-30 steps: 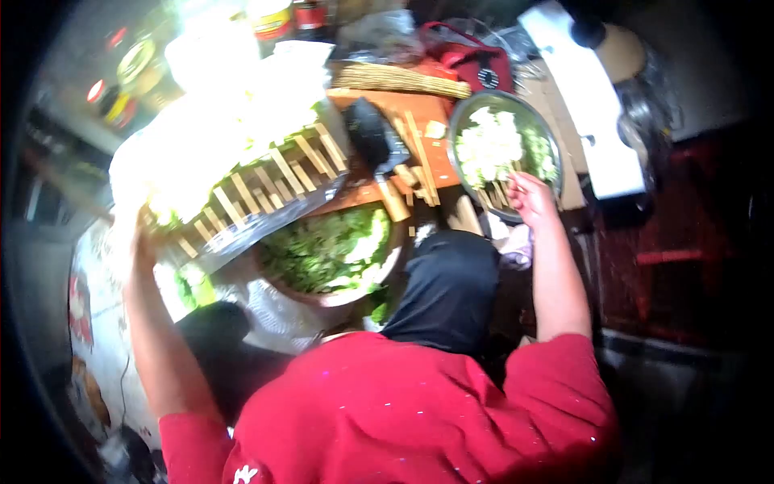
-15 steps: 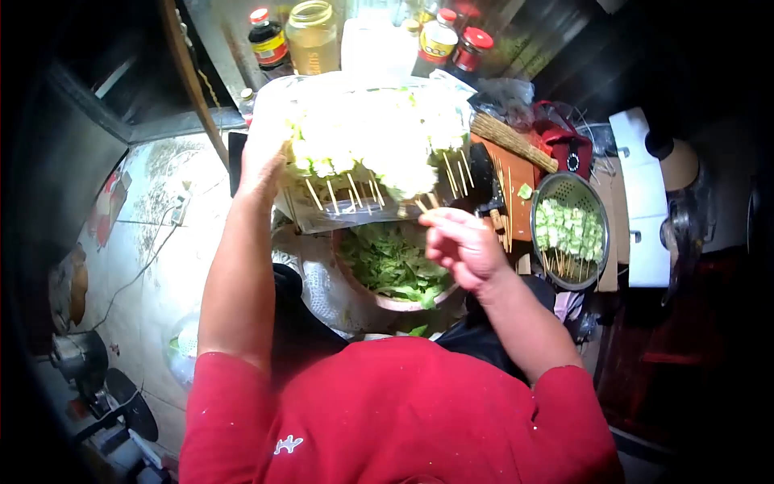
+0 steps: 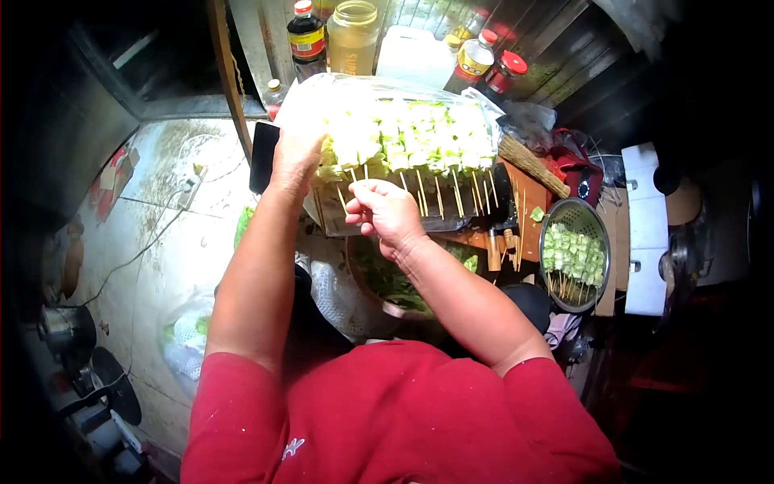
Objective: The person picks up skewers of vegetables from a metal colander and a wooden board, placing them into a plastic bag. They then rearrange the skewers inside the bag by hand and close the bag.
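A clear plastic-lined tray [image 3: 419,219] in front of me holds a row of leafy green vegetable skewers [image 3: 439,137], their bare sticks pointing toward me. My left hand [image 3: 297,157] is closed at the tray's left edge, its fingertips lost in the glare. At the tray's near side, my right hand [image 3: 389,214] pinches the stick ends of a vegetable skewer whose leaves lie among the others on the left. Below, partly covered by my right forearm, is a basin [image 3: 395,310] of loose green leaves.
On the right stands a metal colander [image 3: 606,242] with more skewers, near bare sticks and a wooden-handled tool [image 3: 493,250] on a board. Sauce bottles [image 3: 306,40] and a large jar [image 3: 353,40] line the back. A plastic bag [image 3: 189,335] lies on the left floor.
My right hand has moved left along the tray, bringing the skewer from the middle to the left part of the row. My left hand stays at the tray's edge. The view has shifted.
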Action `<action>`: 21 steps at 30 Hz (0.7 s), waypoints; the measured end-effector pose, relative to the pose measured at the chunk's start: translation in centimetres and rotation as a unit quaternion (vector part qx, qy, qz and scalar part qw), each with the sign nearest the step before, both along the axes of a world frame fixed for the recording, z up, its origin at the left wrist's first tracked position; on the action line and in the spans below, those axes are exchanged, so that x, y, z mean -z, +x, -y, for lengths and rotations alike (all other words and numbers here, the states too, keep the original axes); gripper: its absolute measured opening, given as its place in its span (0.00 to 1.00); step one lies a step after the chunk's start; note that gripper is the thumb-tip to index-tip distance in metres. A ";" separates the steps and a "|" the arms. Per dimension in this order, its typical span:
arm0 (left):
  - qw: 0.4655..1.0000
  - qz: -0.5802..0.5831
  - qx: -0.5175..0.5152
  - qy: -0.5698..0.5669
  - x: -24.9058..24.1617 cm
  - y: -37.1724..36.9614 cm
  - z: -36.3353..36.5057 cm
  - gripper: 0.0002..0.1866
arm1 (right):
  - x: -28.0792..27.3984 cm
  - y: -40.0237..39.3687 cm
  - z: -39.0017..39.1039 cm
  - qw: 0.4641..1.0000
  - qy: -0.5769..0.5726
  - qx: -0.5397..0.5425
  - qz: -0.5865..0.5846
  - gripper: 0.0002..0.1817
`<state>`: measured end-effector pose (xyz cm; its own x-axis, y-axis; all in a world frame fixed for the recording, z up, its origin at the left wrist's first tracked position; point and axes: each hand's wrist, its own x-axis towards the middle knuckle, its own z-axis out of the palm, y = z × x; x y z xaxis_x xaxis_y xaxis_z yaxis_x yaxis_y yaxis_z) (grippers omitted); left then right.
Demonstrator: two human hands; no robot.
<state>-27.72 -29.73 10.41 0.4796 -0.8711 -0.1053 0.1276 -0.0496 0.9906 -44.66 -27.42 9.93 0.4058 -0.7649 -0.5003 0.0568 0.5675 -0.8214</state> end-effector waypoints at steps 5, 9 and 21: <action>0.978 0.202 -0.036 0.017 2.7 0.3 1.3 0.18 | -1.1 -0.7 0.9 0.994 -0.015 -0.068 -0.089 0.09; 0.958 0.280 -0.042 0.051 2.3 -0.1 1.3 0.18 | -1.9 -1.1 1.7 0.973 -0.093 -0.107 -0.181 0.08; 0.945 0.300 -0.071 0.112 1.1 -1.2 1.1 0.25 | -3.3 -1.7 2.9 0.951 -0.094 -0.177 -0.235 0.10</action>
<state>-28.88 -30.85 9.29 0.6220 -0.7816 0.0479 -0.4323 -0.2918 0.8532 -46.32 -30.33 13.26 0.4210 -0.7157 -0.5573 -0.5088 0.3222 -0.7983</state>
